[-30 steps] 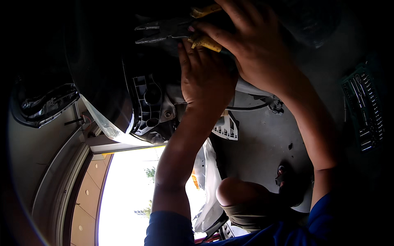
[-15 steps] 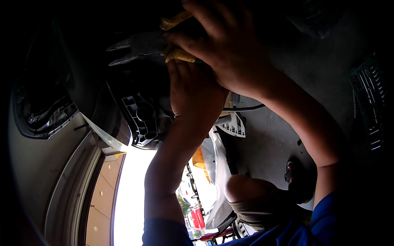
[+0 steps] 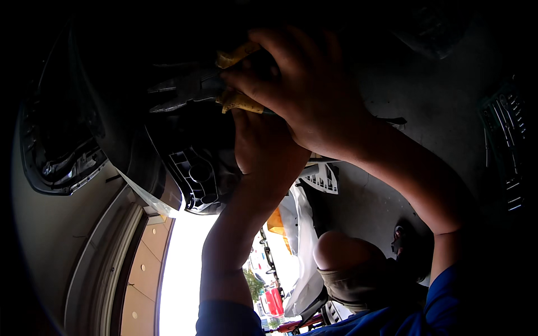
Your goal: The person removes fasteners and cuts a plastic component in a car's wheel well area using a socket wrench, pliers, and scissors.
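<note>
My right hand (image 3: 291,84) is wrapped round pliers (image 3: 176,89) with yellow grips (image 3: 238,103), whose jaws point left across dark plastic. Just below them, my left hand (image 3: 272,145) rests against the dark vehicle underside, fingers stretched upward and apart, their tips partly hidden by the pliers and shadow. Left of it is a black ribbed plastic bracket (image 3: 188,179) with round openings. A white slotted part (image 3: 325,179) shows behind my left wrist.
A socket set (image 3: 504,129) lies on the grey floor (image 3: 375,199) at right. A dark curved panel (image 3: 59,151) is at far left, beside a bright doorway (image 3: 179,274). A white sheet (image 3: 305,252) hangs near my bent knee (image 3: 336,252).
The pliers and my right hand appear further left and lower than a second ago. My left hand also appears lower, and the whole view has shifted somewhat.
</note>
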A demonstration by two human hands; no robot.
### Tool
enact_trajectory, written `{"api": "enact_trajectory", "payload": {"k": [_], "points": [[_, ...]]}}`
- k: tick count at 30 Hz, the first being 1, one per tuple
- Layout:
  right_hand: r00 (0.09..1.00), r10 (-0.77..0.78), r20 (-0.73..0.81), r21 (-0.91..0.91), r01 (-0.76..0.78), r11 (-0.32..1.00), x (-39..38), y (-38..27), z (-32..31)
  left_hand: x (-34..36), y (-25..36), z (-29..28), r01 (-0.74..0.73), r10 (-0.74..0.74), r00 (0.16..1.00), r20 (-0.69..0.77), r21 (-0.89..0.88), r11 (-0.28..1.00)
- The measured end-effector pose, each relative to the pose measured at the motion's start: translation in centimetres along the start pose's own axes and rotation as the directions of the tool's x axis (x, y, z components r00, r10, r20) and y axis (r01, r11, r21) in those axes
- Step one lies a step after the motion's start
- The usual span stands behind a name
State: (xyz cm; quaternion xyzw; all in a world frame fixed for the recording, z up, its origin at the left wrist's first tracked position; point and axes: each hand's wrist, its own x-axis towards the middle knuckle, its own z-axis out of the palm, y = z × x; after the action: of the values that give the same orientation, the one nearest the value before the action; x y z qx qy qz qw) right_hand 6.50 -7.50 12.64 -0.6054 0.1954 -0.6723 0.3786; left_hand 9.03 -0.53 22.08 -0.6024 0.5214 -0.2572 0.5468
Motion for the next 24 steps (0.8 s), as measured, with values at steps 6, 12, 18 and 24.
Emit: {"api": "enact_trajectory", "payload": {"k": [6,12,18,24], "points": [[0.998,0.012,0.054,0.016,-0.013,1.000,0.1,-0.3,-0.7,-0.2,0.0,-0.2,0.008,0.000,0.995,0.102,-0.088,0.996],[1.000,-0.015,0.013,-0.002,0.015,1.000,0.1,-0.1,-0.5,0.3,0.1,-0.3,0.008,-0.002,0.997,0.078,-0.084,0.996],[0.998,0.011,0.063,0.043,-0.013,0.999,0.4,-0.4,-0.7,0.2,0.1,-0.3,0.001,0.001,0.992,0.125,-0.015,1.000],[0.993,-0.005,0.116,0.068,-0.003,0.998,0.5,0.0,-1.0,0.0,0.0,0.3,-0.012,0.014,0.991,0.130,-0.010,1.000]]}}
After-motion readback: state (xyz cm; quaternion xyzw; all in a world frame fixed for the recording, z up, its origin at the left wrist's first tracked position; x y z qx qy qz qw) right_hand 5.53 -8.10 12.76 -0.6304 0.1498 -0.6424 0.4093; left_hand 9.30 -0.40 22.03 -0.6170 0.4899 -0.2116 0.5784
